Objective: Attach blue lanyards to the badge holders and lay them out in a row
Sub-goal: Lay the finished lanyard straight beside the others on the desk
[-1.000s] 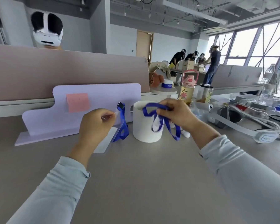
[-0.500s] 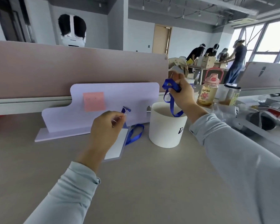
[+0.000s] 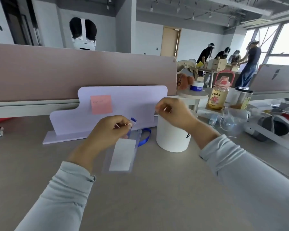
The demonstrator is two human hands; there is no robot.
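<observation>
Head view shows your left hand [image 3: 107, 130] curled above the tabletop [image 3: 148, 197], its thumb and fingertips pinched on the blue clip end of a lanyard [image 3: 144, 137] at the top edge of a clear badge holder [image 3: 122, 155]. That holder hangs slanted from your grip, with a white card inside it and its lower end down at the tabletop. A blue loop of the lanyard lies on the surface just right of the holder, next to a white cylindrical container [image 3: 173, 135].

Your right hand [image 3: 172, 112] hangs over the rim of that container, fingers curled in loosely toward the thumb; it is blurred, and whether it has anything between its fingers cannot be told.

Behind both hands stands a pale lilac board [image 3: 123, 104] on a flat base, with a pink sticky note [image 3: 101, 104] stuck on its left part. Behind the board runs a pinkish desk divider [image 3: 73, 72]. To the right of the container sit a bottle [image 3: 218, 95] marked "Relax" with a pink cap, a jar [image 3: 242, 100] with a dark lid, and a white and grey headset [image 3: 270, 127] among clear plastic wrapping. Farther back, several people [image 3: 247, 64] stand round a table with boxes near the windows.
</observation>
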